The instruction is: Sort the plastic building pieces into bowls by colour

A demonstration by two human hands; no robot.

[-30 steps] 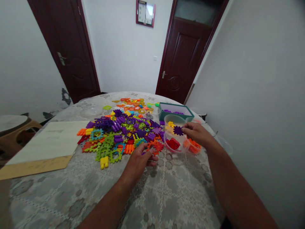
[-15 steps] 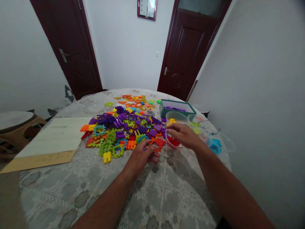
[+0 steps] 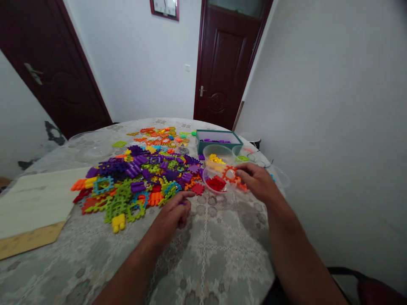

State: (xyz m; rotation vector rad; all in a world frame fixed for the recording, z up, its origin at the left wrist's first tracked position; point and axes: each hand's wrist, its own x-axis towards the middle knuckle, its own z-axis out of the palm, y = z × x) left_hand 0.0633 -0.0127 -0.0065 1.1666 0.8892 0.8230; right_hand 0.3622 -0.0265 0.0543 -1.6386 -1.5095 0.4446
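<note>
Clock (image 3: 165, 7) markings unreadable. Your right hand (image 3: 258, 182) pinches an orange toothed ring (image 3: 225, 174). Your left hand (image 3: 175, 212) half-curls, contents unclear.

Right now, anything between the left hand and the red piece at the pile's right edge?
Nothing visible. The left hand extends right up to the red piece; whether they touch, I can't tell.

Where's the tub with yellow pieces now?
In the head view, the yellow-piece tub stands right of centre, between the green box behind and the red-piece tub in front.
</note>
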